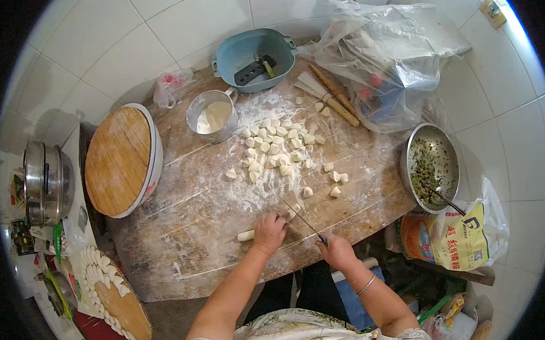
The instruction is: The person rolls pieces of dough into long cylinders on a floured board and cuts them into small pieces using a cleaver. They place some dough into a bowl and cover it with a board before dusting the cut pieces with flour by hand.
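Near the front of the floured wooden table, my left hand is closed over a thin roll of white dough. One end of the roll sticks out to the left of my fingers, and a short bit shows on the right. A knife is gripped by its dark handle in my right hand. Its narrow blade slants away to the far left, close beside the roll's right end. Just beyond the blade lie many small cut dough pieces, most heaped in loose flour, several scattered to the right.
A metal cup of flour and a blue-green basin stand at the back. Rolling pins lie beside a plastic-covered heap. To the right sits a bowl of chopped filling; left, a board-covered basin and dumplings.
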`<state>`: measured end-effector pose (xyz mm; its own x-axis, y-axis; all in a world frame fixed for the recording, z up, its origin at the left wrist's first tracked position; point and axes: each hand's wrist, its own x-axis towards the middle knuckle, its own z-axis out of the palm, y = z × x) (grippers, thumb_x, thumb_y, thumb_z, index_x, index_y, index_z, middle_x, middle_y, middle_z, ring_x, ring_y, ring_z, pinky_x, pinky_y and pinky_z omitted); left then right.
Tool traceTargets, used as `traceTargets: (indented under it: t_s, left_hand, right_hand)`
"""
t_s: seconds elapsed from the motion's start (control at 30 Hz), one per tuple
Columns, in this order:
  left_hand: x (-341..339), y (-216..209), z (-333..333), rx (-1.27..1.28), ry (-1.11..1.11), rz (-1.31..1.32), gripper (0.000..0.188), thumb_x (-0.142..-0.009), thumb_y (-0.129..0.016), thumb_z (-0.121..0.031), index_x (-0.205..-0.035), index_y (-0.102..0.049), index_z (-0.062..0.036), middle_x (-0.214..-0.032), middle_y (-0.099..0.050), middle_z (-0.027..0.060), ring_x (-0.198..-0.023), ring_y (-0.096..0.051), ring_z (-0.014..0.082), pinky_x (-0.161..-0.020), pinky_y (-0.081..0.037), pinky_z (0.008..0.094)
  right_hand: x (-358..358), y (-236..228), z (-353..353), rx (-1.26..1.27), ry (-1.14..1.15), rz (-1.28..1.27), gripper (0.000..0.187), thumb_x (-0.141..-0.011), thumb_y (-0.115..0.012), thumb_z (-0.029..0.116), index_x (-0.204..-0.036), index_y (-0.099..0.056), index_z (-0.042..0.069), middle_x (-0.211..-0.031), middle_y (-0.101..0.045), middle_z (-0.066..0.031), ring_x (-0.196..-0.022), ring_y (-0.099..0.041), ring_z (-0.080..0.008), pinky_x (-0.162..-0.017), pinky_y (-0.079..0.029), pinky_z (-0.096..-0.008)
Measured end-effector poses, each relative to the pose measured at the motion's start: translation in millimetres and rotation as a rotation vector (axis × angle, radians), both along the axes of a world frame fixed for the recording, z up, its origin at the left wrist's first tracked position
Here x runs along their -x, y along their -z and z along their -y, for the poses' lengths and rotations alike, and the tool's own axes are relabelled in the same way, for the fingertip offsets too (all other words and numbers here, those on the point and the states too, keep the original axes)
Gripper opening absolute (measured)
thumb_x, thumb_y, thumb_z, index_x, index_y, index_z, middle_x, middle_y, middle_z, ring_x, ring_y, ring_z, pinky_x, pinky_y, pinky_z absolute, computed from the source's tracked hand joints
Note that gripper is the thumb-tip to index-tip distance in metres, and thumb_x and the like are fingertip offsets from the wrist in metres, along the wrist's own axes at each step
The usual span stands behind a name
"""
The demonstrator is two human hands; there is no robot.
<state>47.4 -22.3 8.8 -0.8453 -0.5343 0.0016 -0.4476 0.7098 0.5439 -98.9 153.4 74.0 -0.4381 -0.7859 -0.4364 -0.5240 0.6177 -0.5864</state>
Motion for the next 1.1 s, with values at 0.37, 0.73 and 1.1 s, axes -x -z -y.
traceTargets:
  t_s: [0.37, 0.73, 1.1]
  left_hand:
    - [6.6, -39.5, 16.8, -0.018, -0.147, 0.145, 0.035, -0.08, -0.067, -0.024, -0.11, -0.06, -0.0055, -0.107, -0.056, 0.0129, -0.102, -0.052, 0.0333, -0.086, -0.041, 0.0447]
    - [-5.1, -7.0, 32.0, -0.052, -0.321, 0.031, 0.031, -0.08, -0.068, -0.023, -0.102, -0.064, -0.0004, -0.098, -0.059, 0.0163, -0.093, -0.057, 0.0345, -0.079, -0.048, 0.043]
    - [-9.2, -41.1, 26.3, 0.063, -0.15, -0.053, 0.029, -0.076, -0.071, -0.016, -0.1, -0.062, -0.0041, -0.094, -0.058, 0.0142, -0.09, -0.057, 0.0332, -0.077, -0.047, 0.0426]
  right_hand:
    - [-4.9, 36.0, 13.2, -0.063, 0.086, -0.001, 0.024, -0.086, -0.062, 0.024, -0.094, -0.057, 0.002, -0.078, -0.062, -0.0273, -0.077, -0.06, -0.0462, -0.066, -0.047, -0.0531]
    - [-1.5, 17.7, 25.5, -0.001, 0.153, -0.007, 0.028, -0.087, -0.064, 0.025, -0.095, -0.055, 0.0, -0.075, -0.061, -0.0257, -0.074, -0.059, -0.0454, -0.062, -0.047, -0.0524]
    - [-45.2, 35.1, 13.4, 0.023, 0.15, 0.024, 0.031, -0.089, -0.061, 0.027, -0.096, -0.056, -0.003, -0.076, -0.061, -0.029, -0.074, -0.059, -0.0479, -0.066, -0.047, -0.0549]
